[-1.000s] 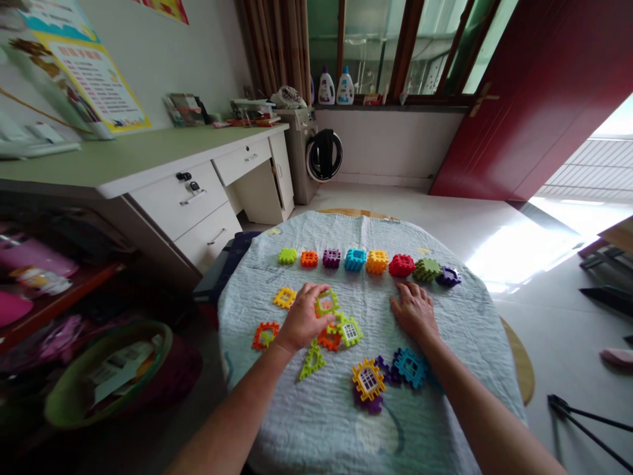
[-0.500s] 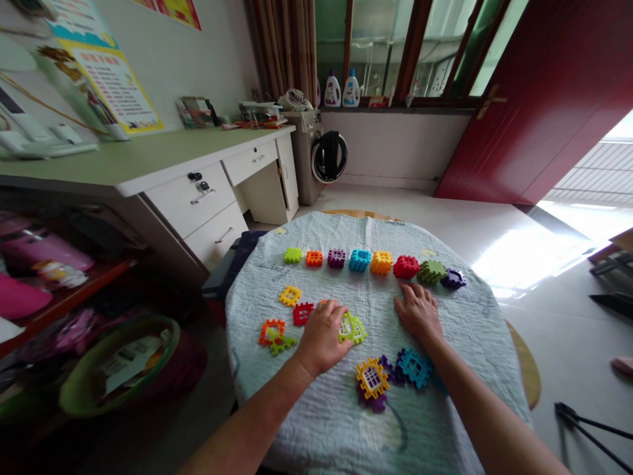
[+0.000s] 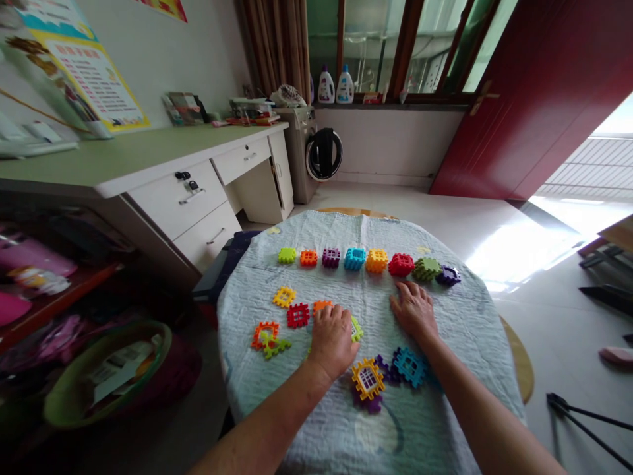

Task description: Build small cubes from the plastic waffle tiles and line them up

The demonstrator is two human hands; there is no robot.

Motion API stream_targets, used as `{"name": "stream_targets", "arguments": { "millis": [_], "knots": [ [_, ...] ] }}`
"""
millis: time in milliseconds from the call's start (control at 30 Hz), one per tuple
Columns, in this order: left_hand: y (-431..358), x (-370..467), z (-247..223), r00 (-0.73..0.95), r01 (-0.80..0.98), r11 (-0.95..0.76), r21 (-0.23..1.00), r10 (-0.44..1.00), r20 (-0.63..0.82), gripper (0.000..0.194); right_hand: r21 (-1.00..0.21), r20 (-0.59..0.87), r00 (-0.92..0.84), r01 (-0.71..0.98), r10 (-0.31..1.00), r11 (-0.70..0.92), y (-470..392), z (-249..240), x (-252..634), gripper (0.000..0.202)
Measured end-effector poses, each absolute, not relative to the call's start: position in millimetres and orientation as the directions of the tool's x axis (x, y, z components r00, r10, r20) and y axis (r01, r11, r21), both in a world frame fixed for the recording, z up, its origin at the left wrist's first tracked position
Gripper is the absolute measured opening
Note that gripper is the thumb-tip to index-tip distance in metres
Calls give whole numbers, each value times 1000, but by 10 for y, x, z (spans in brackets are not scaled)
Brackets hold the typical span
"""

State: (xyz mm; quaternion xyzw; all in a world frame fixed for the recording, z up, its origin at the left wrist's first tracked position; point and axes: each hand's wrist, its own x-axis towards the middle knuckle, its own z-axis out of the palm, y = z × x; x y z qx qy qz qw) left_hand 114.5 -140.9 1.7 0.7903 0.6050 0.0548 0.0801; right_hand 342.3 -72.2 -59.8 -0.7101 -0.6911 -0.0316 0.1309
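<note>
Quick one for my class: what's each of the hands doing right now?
Left hand: fingers curled over a light-green piece; whether it grips cannot be told.
Right hand: open, palm down on the cloth.

Bare hands, bare forearms

The left hand [image 3: 332, 340] and the right hand [image 3: 414, 309] are both bare, with rounded knuckles and fairly short-looking fingers (the nails are too small to make out). Faint creases cross the right hand's finger joints. The left forearm [image 3: 270, 419] and right forearm [image 3: 477, 392] are uncovered right down to the lower edge, each narrowing smoothly towards its wrist.
</note>
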Motion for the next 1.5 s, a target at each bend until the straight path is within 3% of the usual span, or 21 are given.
{"name": "stream_targets", "arguments": {
  "millis": [367, 633, 900, 1000, 1233, 1500],
  "knots": [
    [-1372, 1141, 42, 302, 934, -286, 214, 952, -44, 45, -124, 221, 29, 992, 975, -1, -705, -619, 3443, 41],
    [-1323, 1166, 57, 326, 929, -310, 204, 944, -47, 31, -133, 210, 31, 991, 977, -3, -702, -622, 3443, 42],
    [-1057, 619, 105, 266, 818, -291, 495, 956, 123, 43, -129, 217, 28, 992, 976, 0, -715, -600, 3427, 42],
    [-859, 161, 135, 200, 806, -262, 530, 965, 172, 42, -130, 219, 28, 992, 975, 1, -715, -603, 3428, 42],
    [-265, -781, 104, 157, 885, -206, 418, 976, 149, 44, -120, 208, 25, 993, 978, 0, -713, -591, 3425, 41],
    [477, -925, 14, 223, 905, -236, 353, 972, 80, 49, -103, 229, 12, 995, 973, 12, -701, -637, 3452, 42]
  ]
}}
